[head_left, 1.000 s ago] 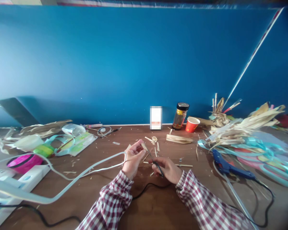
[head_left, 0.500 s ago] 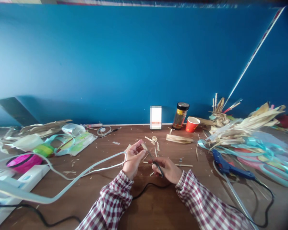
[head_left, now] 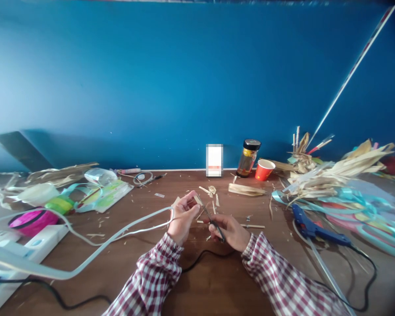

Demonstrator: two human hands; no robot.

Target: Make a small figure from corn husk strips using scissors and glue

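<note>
My left hand (head_left: 183, 216) is closed in a pinch on a small pale straw piece (head_left: 197, 200), held just above the brown table (head_left: 145, 272). My right hand (head_left: 229, 230) is closed round a thin dark tool (head_left: 213, 221) whose tip points up to the straw piece. A black cable (head_left: 200, 256) trails from under my right hand toward me. Both wrists wear red-and-white checked sleeves. Loose straw bits (head_left: 211, 192) lie on the table just beyond my hands.
A blue glue gun (head_left: 311, 227) lies right of my hands. Behind it spreads a heap of straw and light-blue ribbon (head_left: 342, 184). A jar (head_left: 248, 158) and a red paper cup (head_left: 263, 170) stand by the blue wall. A white hose (head_left: 95, 245), pink bowl (head_left: 31, 220) and packets sit left.
The hands hold the same grip and place. The view has tipped very slightly, so everything sits a few pixels differently.
</note>
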